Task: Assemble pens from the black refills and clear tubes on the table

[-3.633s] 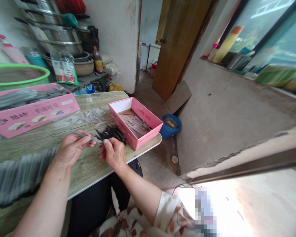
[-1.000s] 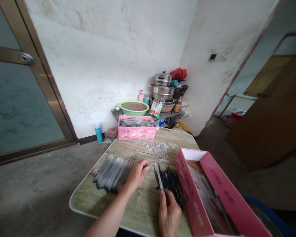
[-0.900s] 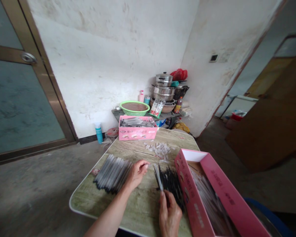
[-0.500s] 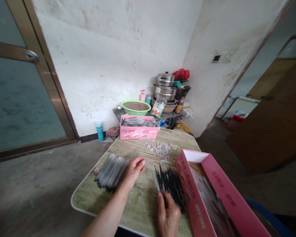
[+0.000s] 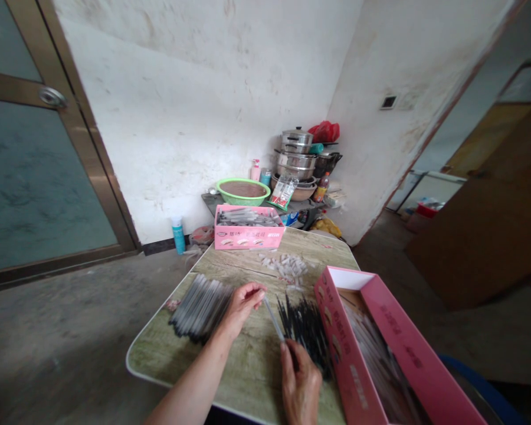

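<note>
My left hand [image 5: 242,304] and my right hand [image 5: 300,382] each pinch an end of one thin clear pen tube [image 5: 274,319], held slantwise just above the wooden table [image 5: 252,366]. Right of the tube lies a loose pile of black refills [image 5: 307,332]. A heap of grey pen barrels [image 5: 200,306] lies left of my left hand. Small clear caps [image 5: 287,267] are scattered farther back. An open pink box [image 5: 371,348] with finished pens stands at the right.
A second pink box [image 5: 249,234] full of pens sits at the table's far edge. Behind it a low shelf holds a green basin [image 5: 242,191], stacked metal pots [image 5: 295,156] and bottles. A metal-framed door [image 5: 39,147] is at the left, a wooden door [image 5: 491,224] at the right.
The view swung from the right side of the room to the table. In the last second my left hand came to the tube's far end, and the tube tilted left.
</note>
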{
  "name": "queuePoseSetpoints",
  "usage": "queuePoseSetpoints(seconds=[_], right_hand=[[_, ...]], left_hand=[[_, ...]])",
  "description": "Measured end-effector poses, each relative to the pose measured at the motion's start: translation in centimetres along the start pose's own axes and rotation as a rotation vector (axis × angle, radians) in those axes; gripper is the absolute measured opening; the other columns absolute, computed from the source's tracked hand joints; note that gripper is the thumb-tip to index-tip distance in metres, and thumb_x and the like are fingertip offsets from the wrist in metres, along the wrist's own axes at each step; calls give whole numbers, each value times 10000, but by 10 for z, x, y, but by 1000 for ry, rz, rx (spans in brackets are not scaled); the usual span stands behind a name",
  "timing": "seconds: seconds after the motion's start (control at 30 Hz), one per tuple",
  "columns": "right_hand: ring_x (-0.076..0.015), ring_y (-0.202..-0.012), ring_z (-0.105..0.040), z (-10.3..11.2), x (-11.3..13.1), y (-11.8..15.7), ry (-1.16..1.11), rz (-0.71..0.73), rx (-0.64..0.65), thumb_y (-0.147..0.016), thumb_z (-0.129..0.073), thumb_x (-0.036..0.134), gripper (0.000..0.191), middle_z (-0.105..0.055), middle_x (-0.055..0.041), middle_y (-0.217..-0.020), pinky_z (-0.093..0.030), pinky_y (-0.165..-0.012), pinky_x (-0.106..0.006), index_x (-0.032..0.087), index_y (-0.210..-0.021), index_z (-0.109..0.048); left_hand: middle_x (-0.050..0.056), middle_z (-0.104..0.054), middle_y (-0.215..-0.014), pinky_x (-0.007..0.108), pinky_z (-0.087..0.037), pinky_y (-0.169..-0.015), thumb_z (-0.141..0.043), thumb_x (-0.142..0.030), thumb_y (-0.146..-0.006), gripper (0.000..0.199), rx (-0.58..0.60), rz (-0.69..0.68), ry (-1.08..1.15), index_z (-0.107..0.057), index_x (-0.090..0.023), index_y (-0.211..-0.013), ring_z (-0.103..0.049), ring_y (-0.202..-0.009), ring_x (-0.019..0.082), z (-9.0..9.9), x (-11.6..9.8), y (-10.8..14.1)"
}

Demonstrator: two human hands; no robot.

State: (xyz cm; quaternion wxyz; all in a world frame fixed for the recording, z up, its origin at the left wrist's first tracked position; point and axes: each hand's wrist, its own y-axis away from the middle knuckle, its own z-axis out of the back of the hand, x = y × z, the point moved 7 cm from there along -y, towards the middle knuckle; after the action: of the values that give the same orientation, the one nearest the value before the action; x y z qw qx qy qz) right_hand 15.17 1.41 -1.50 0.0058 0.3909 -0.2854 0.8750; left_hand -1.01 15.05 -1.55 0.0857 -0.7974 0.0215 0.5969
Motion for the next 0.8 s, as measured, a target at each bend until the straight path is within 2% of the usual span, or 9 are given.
queuePoseSetpoints(seconds=[0.2,0.43,0.6,0.67,0.8], right_hand=[[-192,-784,-701,-6,6,-1,7,41,61,-941,-458,333,279,-726,-99,-884,-521,-706,-232,155,-954,-672],[-188,-701,-695,-5,5,2,21,37,16,-959,-412,342,326,-718,-100,-798,-518,-662,-240,139,-920,-663],[-191,-732,-702,-2,0,4,-28,31,-30,-952,-429,352,344,-730,-125,-843,-521,-688,-240,117,-935,-680],[-187,-696,-697,1,-1,3,-66,13,-37,-943,-441,375,363,-731,-119,-809,-520,-650,-231,115,-920,-694],[-165,-519,-632,1,-6,0,-142,-87,15,-926,-445,442,431,-686,-70,-612,-469,-492,-208,118,-853,-719]], left_hand=[[5,-582,-688,202,-350,-541,-707,-391,-721,304,0,56,88,-688,-134,-882,-478,-562,83,3,9,-1],[-3,-572,-670,197,-351,-517,-706,-387,-728,302,40,62,79,-660,-131,-881,-494,-552,83,-4,12,-1],[-27,-523,-637,183,-326,-491,-702,-372,-735,272,90,78,102,-633,-138,-856,-451,-523,65,-10,10,0],[-28,-516,-633,182,-326,-491,-703,-372,-732,270,117,84,94,-630,-139,-846,-443,-518,63,-11,8,0],[-31,-510,-617,183,-327,-494,-695,-381,-733,270,144,83,63,-629,-141,-837,-436,-513,66,-13,6,1]])
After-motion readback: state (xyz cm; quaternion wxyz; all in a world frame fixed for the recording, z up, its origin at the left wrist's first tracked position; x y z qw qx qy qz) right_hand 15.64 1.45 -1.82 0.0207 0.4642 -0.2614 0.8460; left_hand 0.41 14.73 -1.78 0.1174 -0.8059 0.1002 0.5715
